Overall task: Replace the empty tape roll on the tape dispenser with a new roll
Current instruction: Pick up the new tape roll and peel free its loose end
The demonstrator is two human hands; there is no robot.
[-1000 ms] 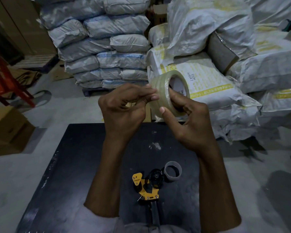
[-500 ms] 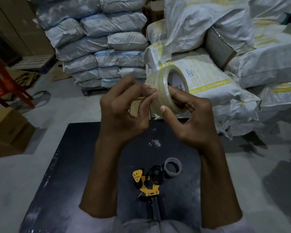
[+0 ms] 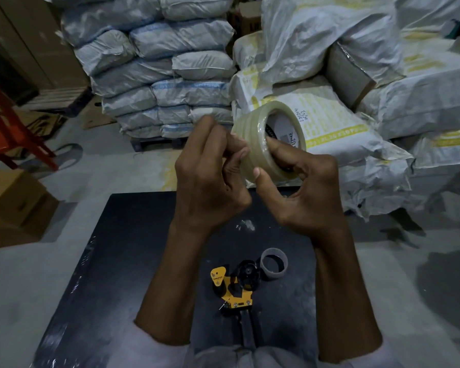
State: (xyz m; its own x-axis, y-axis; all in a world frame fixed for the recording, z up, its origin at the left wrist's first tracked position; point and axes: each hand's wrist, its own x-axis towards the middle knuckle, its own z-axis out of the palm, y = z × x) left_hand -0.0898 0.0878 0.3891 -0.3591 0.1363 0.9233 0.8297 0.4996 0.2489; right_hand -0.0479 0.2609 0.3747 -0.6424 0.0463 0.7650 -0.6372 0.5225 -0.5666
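Above the black table's (image 3: 133, 261) far edge, the right hand (image 3: 308, 192) grips the new tape roll (image 3: 251, 132), fingers in its core, thumb outside. The left hand's (image 3: 210, 187) curled fingers pinch its outer wrap. By the near edge lies the tape dispenser (image 3: 234, 290), the empty core (image 3: 274, 266) just beside it.

Single head-worn wide-angle view, looking forward and down, close above the black table (image 3: 133, 261), sacks (image 3: 170, 96) beyond
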